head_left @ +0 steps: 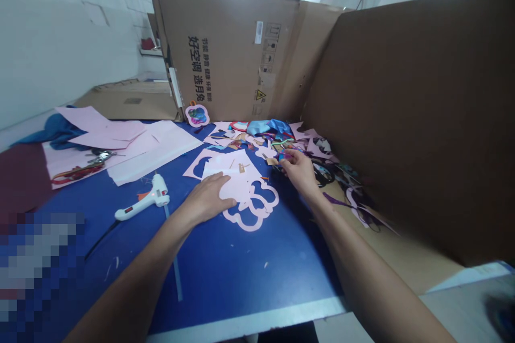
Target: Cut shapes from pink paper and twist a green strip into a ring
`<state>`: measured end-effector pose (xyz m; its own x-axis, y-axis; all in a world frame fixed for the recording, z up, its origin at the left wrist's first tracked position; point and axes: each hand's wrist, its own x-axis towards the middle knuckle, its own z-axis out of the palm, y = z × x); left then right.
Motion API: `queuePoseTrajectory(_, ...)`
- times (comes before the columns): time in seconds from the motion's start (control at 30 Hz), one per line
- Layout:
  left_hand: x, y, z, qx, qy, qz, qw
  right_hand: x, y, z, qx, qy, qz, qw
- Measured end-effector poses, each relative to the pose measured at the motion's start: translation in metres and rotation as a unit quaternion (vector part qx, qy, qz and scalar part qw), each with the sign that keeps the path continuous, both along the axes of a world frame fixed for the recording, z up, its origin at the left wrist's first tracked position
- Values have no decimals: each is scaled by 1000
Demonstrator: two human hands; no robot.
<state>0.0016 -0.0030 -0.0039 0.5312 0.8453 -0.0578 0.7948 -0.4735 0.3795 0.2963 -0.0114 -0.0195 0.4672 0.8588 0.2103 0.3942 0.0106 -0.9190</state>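
My left hand (207,198) lies flat on a pink paper cut-out (237,182) with scalloped, looped edges, pressing it to the blue tabletop (225,268). My right hand (300,169) pinches a small multicoloured paper scrap (285,156) at the edge of a heap of coloured paper offcuts (277,142). A white hot glue gun (145,201) lies on its side left of my left hand, its black cord trailing toward the near edge.
Large pink paper sheets (153,150) and a blue cloth (58,131) lie at the far left, with metal-and-red tools (80,170) on them. A flower-shaped craft piece (197,115) leans against a cardboard sheet (225,48). Another cardboard wall (406,107) stands at the right.
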Motion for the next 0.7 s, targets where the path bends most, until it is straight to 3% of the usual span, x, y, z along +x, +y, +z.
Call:
queuePoseTrajectory(0.1,1,-2,-2,4,20,-3,1000,-20,-9,11,-1,97,84,992)
queuePoseTrajectory(0.27,3,-4,-5,17,-1,-4,1000,-51,-22,18,-43,237,221,945)
queuePoseTrajectory(0.47,6,-7,-7,26,-16,7,1000,-61,-27,16,-62,323,275,903)
queuePoseTrajectory(0.7,9,-11,-8,35,-18,-2,999,-61,-26,14,-69,346,291,890)
